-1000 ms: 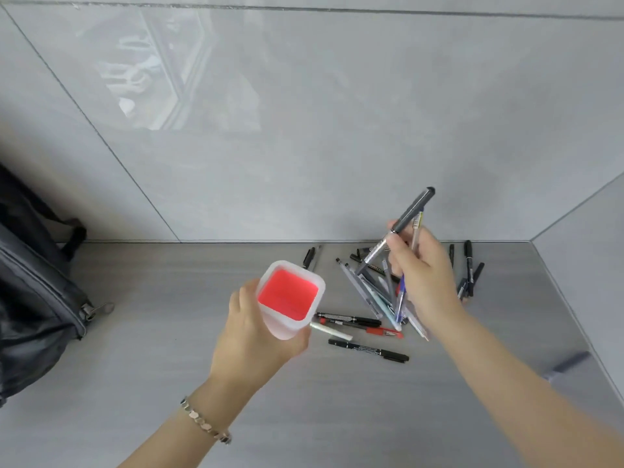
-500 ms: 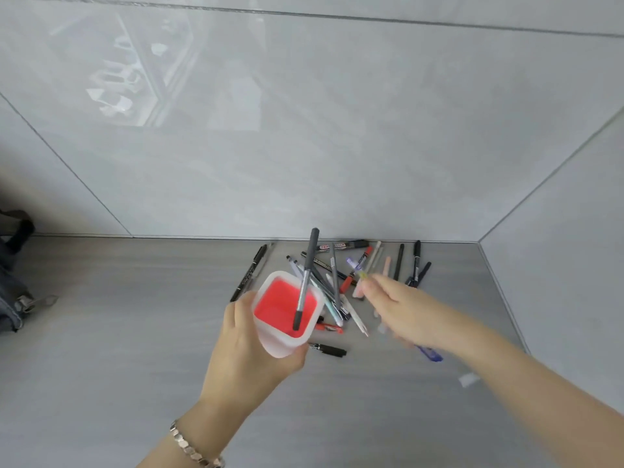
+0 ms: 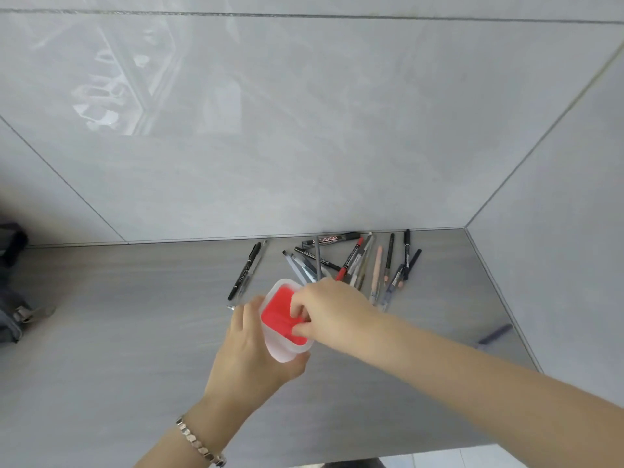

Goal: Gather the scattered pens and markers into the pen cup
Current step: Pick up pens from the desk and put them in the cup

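Note:
My left hand [image 3: 250, 352] holds the pen cup [image 3: 287, 351], a white square cup with a red inside, tilted toward me above the grey table. My right hand [image 3: 334, 309] lies over the cup's mouth, its fingertips curled inside and pinched on a pale, blurred pen. A grey pen [image 3: 317, 261] sticks up out of the cup behind my knuckles. Several loose pens lie beyond, among them a whiteboard marker [image 3: 331, 239], a red pen [image 3: 351, 258] and a black pen [image 3: 244, 271] to the left.
Tiled walls close off the table at the back and right, forming a corner [image 3: 466, 228]. A dark bag [image 3: 10, 298] sits at the far left. A dark pen-like shape [image 3: 494, 334] lies by the right wall. The table's front edge [image 3: 439, 449] runs below my right forearm.
My right hand dropped the grey pen into the cup, swept right to the pile, then came back over the cup's mouth. The view has shifted right, so the bag is nearly out of frame.

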Motion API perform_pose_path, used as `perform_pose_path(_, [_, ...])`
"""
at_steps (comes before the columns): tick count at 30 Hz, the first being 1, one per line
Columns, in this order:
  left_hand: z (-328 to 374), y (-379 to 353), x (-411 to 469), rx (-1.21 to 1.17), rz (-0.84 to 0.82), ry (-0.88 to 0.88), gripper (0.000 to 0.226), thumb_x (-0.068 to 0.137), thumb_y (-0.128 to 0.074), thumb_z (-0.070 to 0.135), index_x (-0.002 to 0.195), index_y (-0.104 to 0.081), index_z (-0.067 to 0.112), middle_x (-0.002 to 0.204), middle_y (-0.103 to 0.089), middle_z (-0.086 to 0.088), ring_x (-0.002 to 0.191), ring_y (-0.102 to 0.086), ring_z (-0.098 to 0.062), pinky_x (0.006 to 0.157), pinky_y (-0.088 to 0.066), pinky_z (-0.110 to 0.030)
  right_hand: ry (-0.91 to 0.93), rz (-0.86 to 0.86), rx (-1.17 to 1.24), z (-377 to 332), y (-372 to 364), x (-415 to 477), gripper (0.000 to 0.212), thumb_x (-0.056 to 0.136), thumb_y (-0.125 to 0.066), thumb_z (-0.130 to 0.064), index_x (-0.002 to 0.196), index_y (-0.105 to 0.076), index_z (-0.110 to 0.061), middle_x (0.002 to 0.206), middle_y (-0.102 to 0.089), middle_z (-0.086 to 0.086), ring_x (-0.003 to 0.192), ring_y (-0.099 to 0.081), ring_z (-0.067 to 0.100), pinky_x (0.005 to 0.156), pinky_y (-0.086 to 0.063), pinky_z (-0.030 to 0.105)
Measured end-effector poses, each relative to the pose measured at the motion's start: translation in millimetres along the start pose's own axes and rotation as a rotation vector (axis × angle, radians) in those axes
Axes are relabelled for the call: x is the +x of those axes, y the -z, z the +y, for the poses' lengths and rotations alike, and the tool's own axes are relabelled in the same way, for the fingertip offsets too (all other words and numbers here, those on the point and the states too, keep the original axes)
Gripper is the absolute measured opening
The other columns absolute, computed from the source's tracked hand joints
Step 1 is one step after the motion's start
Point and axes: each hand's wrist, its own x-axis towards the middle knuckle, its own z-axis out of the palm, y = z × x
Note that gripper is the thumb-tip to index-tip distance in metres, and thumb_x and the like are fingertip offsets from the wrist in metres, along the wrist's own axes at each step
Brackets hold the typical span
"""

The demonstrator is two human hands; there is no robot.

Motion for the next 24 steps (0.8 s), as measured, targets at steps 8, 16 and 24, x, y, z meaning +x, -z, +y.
perform_pose_path(8, [-20.3, 11.7, 5.1, -0.113, 0.063, 0.173, 0.082, 0.055, -0.085, 0.021, 0.121, -0.036, 0.016, 0.107, -0.04, 0.004, 0.095, -0.041, -0.011, 0.074, -0.036, -0.025, -0.471, 0.464, 0.28, 93.2, 13.1, 39.1, 0.024, 0.091, -0.049, -0.023, 0.097, -0.067, -0.009, 0.092, -0.073, 0.01, 0.088, -0.065, 0.026, 0.079, -0.05, 0.033])
perform_pose_path(16, [-29.5, 21.2, 23.6, -0.118, 0.098, 0.2, 0.08, 0.056, -0.085, 0.029, 0.117, -0.034, 0.022, 0.107, -0.039, 0.008, 0.093, -0.036, -0.003, 0.063, -0.034, -0.011, -0.88, 0.343, 0.328, 166.8, -12.4, 111.5, 0.041, 0.092, -0.042, -0.012, 0.129, -0.035, 0.004, 0.128, -0.053, 0.027, 0.122, -0.047, 0.039, 0.094, -0.044, 0.039])
perform_pose_path(24, [-40.3, 25.6, 51.4, -0.13, 0.082, 0.178, 0.078, 0.055, -0.085, 0.026, 0.115, -0.036, 0.021, 0.1, -0.039, 0.013, 0.093, -0.04, 0.013, 0.059, -0.038, -0.003, -0.968, 0.398, 0.409, 192.3, -25.3, 120.9, 0.05, 0.081, -0.052, 0.003, 0.126, -0.032, 0.01, 0.12, -0.056, 0.029, 0.11, -0.056, 0.04, 0.087, -0.049, 0.041])
